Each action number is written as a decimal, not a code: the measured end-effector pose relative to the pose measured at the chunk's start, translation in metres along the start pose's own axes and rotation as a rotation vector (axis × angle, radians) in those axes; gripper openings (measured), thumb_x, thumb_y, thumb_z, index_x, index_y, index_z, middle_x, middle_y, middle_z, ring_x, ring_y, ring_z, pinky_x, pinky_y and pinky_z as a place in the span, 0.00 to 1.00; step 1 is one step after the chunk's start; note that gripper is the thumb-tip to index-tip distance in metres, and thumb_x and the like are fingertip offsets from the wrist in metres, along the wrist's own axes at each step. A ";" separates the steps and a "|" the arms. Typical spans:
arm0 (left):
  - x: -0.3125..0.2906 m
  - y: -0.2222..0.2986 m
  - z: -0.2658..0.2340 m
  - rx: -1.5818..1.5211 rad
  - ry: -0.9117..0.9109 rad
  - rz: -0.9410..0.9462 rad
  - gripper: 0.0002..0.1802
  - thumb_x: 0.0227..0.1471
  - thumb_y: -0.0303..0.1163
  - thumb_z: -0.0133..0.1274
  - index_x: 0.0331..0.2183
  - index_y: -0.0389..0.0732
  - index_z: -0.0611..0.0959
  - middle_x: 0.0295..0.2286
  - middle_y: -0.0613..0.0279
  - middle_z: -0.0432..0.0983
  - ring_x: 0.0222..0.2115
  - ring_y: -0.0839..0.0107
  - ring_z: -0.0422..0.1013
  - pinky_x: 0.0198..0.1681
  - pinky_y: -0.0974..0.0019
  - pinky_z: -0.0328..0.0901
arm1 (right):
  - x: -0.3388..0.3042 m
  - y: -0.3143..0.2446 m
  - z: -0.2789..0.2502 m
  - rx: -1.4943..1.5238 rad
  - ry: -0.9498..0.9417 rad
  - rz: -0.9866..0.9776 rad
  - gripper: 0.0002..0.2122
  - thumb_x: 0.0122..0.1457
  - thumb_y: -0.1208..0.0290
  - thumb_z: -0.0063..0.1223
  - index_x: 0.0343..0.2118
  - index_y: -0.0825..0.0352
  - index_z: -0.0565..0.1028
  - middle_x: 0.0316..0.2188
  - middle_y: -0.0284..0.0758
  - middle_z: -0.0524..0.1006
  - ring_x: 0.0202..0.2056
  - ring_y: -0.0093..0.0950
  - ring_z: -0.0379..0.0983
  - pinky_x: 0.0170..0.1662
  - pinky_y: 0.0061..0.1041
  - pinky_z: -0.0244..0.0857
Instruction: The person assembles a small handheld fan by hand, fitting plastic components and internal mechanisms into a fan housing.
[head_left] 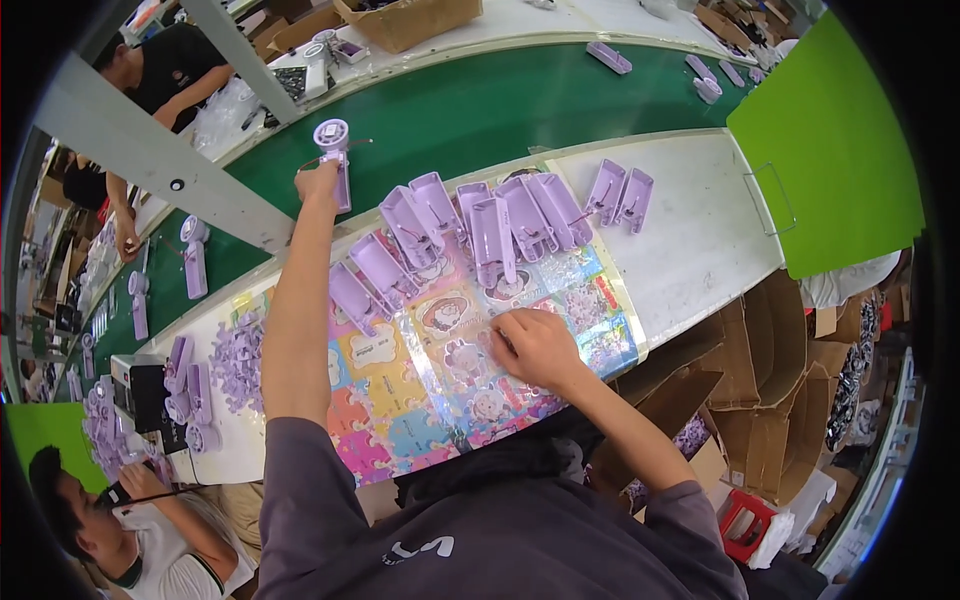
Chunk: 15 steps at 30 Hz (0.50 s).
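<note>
Stretched out over the green conveyor belt, my left hand (318, 182) is closed on a light purple handheld fan (331, 135) with a round head and a loose red wire. My right hand (535, 345) lies loosely curled on the colourful puzzle-patterned mat (385, 390); nothing shows in its fingers, though its palm side is hidden. Between the hands and the belt, several open purple handle shells (490, 240) lean together in a row, some with thin red wires. Two more purple shells (620, 195) lie to their right on the white table.
A heap of small purple parts (238, 362) lies left of the mat, beside several purple fan pieces (188, 385). More fans ride the green belt (450, 115). A metal post (170, 150) stands at left, a green panel (830, 150) at right. Co-workers sit at left; cardboard boxes (770, 350) stand at lower right.
</note>
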<state>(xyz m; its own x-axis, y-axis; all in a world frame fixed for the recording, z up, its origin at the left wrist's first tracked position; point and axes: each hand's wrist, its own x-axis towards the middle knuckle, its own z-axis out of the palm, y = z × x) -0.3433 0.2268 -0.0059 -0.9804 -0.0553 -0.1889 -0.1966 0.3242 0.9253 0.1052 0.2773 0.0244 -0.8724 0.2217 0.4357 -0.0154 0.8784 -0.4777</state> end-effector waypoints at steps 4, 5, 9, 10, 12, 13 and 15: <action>-0.009 0.002 0.002 0.010 -0.075 -0.024 0.29 0.41 0.33 0.68 0.44 0.25 0.82 0.44 0.42 0.80 0.43 0.55 0.78 0.46 0.58 0.70 | -0.002 0.003 0.000 0.000 0.003 0.024 0.06 0.54 0.73 0.58 0.28 0.66 0.71 0.22 0.38 0.74 0.26 0.38 0.75 0.31 0.37 0.69; -0.011 0.002 -0.005 0.011 -0.071 -0.022 0.29 0.41 0.33 0.68 0.44 0.25 0.82 0.44 0.42 0.80 0.43 0.55 0.78 0.46 0.58 0.70 | -0.002 0.003 0.001 -0.003 0.008 0.022 0.06 0.54 0.72 0.57 0.28 0.66 0.71 0.22 0.38 0.74 0.26 0.38 0.75 0.31 0.37 0.69; -0.041 -0.005 -0.058 -0.118 -0.159 0.135 0.28 0.48 0.29 0.62 0.50 0.25 0.78 0.49 0.45 0.77 0.49 0.58 0.75 0.52 0.61 0.67 | 0.004 -0.003 0.005 0.019 -0.022 0.000 0.06 0.54 0.72 0.57 0.28 0.66 0.71 0.22 0.38 0.74 0.26 0.39 0.75 0.31 0.37 0.69; -0.064 -0.008 -0.071 -0.121 -0.138 0.281 0.28 0.51 0.27 0.59 0.53 0.26 0.76 0.50 0.46 0.76 0.51 0.60 0.73 0.54 0.62 0.66 | 0.005 -0.005 0.007 0.022 -0.023 -0.006 0.06 0.54 0.72 0.57 0.28 0.66 0.71 0.22 0.38 0.74 0.26 0.39 0.75 0.31 0.37 0.69; -0.147 0.000 -0.076 -0.221 -0.269 0.466 0.27 0.54 0.22 0.55 0.56 0.31 0.74 0.54 0.50 0.74 0.54 0.63 0.70 0.57 0.64 0.64 | -0.004 0.008 0.004 -0.008 -0.006 0.022 0.06 0.52 0.74 0.61 0.30 0.66 0.73 0.24 0.38 0.77 0.25 0.39 0.76 0.30 0.37 0.70; -0.176 -0.003 -0.088 -0.200 -0.242 0.593 0.24 0.54 0.21 0.54 0.55 0.33 0.76 0.51 0.52 0.76 0.51 0.65 0.72 0.54 0.65 0.65 | -0.004 0.009 0.002 -0.015 0.001 0.023 0.06 0.52 0.74 0.61 0.30 0.66 0.73 0.24 0.38 0.77 0.25 0.39 0.76 0.30 0.37 0.70; -0.211 -0.027 -0.121 -0.066 -0.132 0.773 0.19 0.56 0.21 0.53 0.50 0.35 0.78 0.45 0.57 0.77 0.43 0.69 0.73 0.47 0.67 0.67 | -0.004 0.006 -0.001 -0.021 0.017 0.010 0.06 0.52 0.73 0.60 0.30 0.65 0.73 0.24 0.39 0.77 0.26 0.39 0.76 0.31 0.36 0.70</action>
<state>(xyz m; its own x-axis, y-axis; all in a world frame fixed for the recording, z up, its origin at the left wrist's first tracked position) -0.1328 0.1155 0.0491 -0.8310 0.2772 0.4823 0.5361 0.1678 0.8273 0.1089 0.2819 0.0206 -0.8638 0.2376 0.4443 0.0037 0.8848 -0.4660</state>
